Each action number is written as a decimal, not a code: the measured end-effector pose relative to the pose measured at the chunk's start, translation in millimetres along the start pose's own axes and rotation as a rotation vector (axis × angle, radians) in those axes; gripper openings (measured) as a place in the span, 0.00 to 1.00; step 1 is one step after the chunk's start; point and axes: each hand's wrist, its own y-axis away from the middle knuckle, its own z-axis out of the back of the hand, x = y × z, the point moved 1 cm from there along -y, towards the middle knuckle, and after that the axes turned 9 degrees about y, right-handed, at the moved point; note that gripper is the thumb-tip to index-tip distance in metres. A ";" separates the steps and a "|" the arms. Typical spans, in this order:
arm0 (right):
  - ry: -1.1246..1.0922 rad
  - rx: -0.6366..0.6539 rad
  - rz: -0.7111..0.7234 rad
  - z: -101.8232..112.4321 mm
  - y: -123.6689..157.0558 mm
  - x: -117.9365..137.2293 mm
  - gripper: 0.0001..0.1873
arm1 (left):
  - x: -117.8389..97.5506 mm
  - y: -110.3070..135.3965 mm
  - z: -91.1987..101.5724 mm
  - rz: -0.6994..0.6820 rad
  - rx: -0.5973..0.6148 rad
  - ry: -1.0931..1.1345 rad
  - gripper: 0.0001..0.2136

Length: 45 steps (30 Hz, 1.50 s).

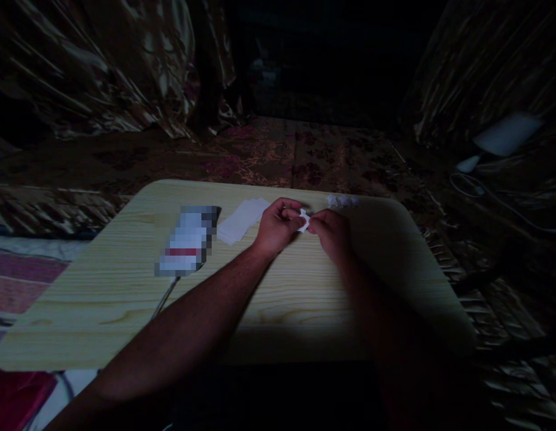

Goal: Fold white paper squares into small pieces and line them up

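At the near left, red cloth [17,395] shows below the edge of the pale wood-grain counter [295,299]. A cable [164,296] leads up the counter to a pixelated device [185,239], possibly a phone. Beyond the counter's middle, the left hand [278,226] and right hand [332,230] meet; the grip of each pinches a small folded white paper [304,220] between fingertips, just above the wood. Overlapping white paper slips [244,220] lie just left of the left hand. Past the right hand, small folded paper pieces [343,201] sit in a row near the far edge. Farther off are dark patterned fabric [269,149] and draped curtains [170,48].
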 end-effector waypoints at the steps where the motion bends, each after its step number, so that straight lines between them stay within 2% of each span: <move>1: -0.022 0.001 -0.006 0.0 -0.2 0.2 0.07 | 0.3 -0.2 0.2 0.002 0.003 -0.001 0.18; 4: -0.051 0.006 -0.015 0.2 -0.9 0.8 0.08 | 1.0 -0.6 0.5 0.004 0.015 -0.010 0.18; 12: 0.072 -0.041 0.030 0.5 0.8 3.0 0.09 | 0.0 1.6 -1.5 0.004 0.023 -0.013 0.17; 18: 0.092 -0.073 0.005 1.3 0.2 4.4 0.09 | 1.4 0.0 0.1 0.010 -0.001 -0.024 0.14; 28: 0.075 -0.028 0.005 -0.9 0.9 3.1 0.11 | 3.8 -1.7 3.0 0.015 -0.001 -0.013 0.11; 45: 0.106 -0.035 0.010 1.6 0.9 5.1 0.11 | 0.7 0.5 -1.3 -0.011 0.031 -0.026 0.14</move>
